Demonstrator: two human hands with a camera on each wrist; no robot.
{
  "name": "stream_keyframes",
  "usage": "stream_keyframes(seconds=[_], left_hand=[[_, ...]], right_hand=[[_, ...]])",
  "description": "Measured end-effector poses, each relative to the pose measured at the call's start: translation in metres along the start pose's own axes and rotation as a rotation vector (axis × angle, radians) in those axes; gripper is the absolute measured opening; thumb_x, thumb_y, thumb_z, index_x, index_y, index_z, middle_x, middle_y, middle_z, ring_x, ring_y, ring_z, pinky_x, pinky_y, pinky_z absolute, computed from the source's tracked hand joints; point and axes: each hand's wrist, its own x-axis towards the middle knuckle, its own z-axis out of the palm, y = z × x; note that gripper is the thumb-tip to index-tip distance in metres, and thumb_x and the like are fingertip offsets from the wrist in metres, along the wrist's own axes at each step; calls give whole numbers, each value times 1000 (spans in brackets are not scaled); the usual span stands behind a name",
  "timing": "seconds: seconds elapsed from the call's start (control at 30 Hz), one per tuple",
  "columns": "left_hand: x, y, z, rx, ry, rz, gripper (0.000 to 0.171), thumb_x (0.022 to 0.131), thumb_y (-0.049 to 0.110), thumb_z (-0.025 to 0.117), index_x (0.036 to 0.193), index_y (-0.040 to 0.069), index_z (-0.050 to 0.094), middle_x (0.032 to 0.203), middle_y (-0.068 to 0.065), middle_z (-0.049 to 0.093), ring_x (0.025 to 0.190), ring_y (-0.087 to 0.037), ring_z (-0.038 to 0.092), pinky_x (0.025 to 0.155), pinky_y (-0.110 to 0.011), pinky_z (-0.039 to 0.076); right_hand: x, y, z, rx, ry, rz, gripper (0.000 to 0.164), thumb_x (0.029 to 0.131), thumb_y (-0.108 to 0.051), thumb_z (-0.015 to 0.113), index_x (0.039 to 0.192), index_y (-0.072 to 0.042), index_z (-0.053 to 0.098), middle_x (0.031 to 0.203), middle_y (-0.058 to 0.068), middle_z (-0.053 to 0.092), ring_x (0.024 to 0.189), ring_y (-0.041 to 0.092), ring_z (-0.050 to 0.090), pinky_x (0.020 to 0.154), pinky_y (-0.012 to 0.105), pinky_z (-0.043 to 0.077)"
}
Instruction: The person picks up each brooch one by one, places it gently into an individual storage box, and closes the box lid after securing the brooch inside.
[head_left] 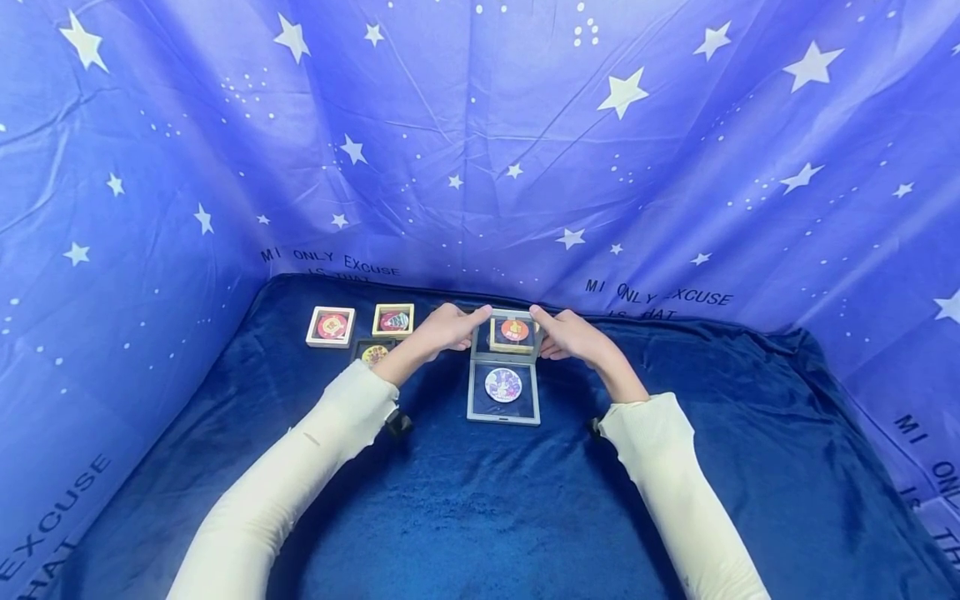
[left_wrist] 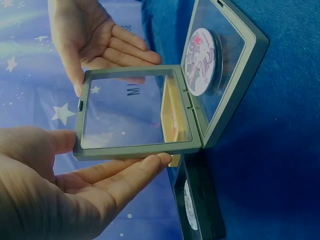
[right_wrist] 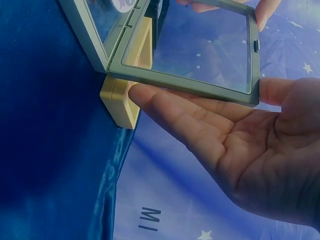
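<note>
A grey hinged display case point(head_left: 471, 392) stands open, its near half flat on the blue cloth with a round purple-and-white badge point(head_left: 503, 385) under its clear film. The other half, a see-through lid point(left_wrist: 135, 153), is raised. My left hand point(head_left: 448, 327) holds the lid's left side, thumb at the top corner and fingers along the side bar. Opposite it, my right hand point(head_left: 572, 335) holds the right side, thumb at the other top corner. Behind the lid is a yellow frame point(right_wrist: 117, 100) with an orange badge point(head_left: 514, 331), seen through the film.
Left of the case lie a pale frame point(head_left: 331, 327) with a red badge, a yellow frame point(head_left: 393, 320) and a dark frame point(head_left: 374, 354), partly covered by the left forearm. Another dark case point(left_wrist: 207, 200) shows beside the lid. A starry curtain point(head_left: 480, 167) rises behind the table.
</note>
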Motion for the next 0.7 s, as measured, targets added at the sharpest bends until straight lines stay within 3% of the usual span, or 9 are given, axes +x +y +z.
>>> stream_keyframes(seconds=[0.17,0.33,0.5,0.7], left_hand=[[2,0,-1,1,-3,-10,49,102,46,57,83,1,59,81,-7,57,91,-24,68,100,-45,54],[2,4,-4,27,-20,-28,60,101,45,60,114,-14,65,97,-20,68,97,-30,70,100,-45,54],[5,9,-9,31,-68,-78,65,102,43,59,130,-16,57,126,-31,66,118,-37,67,103,-45,52],[5,13,-10,24,-113,-138,66,102,45,58,134,-13,53,131,-30,62,123,-37,63,106,-45,50]], right_hand=[[0,1,0,-10,-8,0,76,109,-50,28,130,17,57,119,36,67,115,47,66,101,53,52],[0,2,0,-11,-13,-5,76,109,-51,28,130,17,58,118,35,67,114,47,66,101,53,52],[0,3,0,-7,-18,-14,76,109,-51,28,128,17,59,119,36,67,115,47,66,101,53,52],[-1,4,-1,-5,-24,-26,76,109,-50,29,127,17,60,119,36,67,115,47,66,101,53,52]])
